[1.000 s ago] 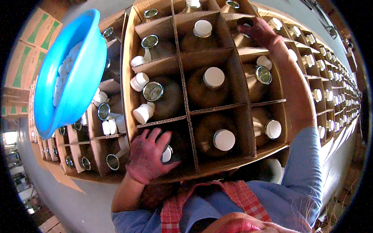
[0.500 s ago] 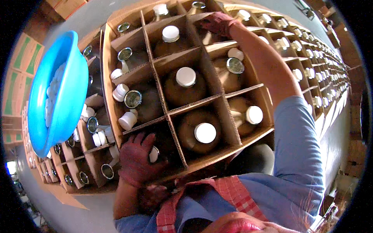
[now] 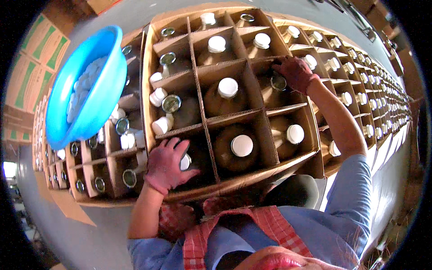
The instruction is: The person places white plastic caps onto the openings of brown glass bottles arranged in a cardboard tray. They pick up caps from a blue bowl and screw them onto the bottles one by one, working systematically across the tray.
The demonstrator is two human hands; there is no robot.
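Observation:
My left hand (image 3: pixel 168 164), in a dark red glove, is at the near-left compartment of a divided cardboard box (image 3: pixel 252 176). Its fingers and thumb are spread around a white-capped bottle top (image 3: pixel 185 162). My right hand (image 3: pixel 294 74), gloved alike, bends its fingers down beside an uncapped glass bottle (image 3: pixel 278 82) in the right column. What its fingertips hold is hidden. A large bottle with a white cap (image 3: pixel 228 87) stands in the middle compartment. White caps (image 3: pixel 158 96) lie beside the open bottle mouths on the left.
A blue basin (image 3: pixel 114 85) heaped with white caps (image 3: pixel 87 83) rests over the boxes on the left. More divided boxes with open bottles (image 3: pixel 129 178) stand below it. Long rows of capped bottles (image 3: pixel 346 99) extend to the right. Cartons (image 3: pixel 33 67) are stacked at the far left.
My right hand has drawn nearer from the far-right compartment, where a white-capped bottle now shows. It covers the loose cap's former place beside the open bottle. My left hand stays at the near-left compartment.

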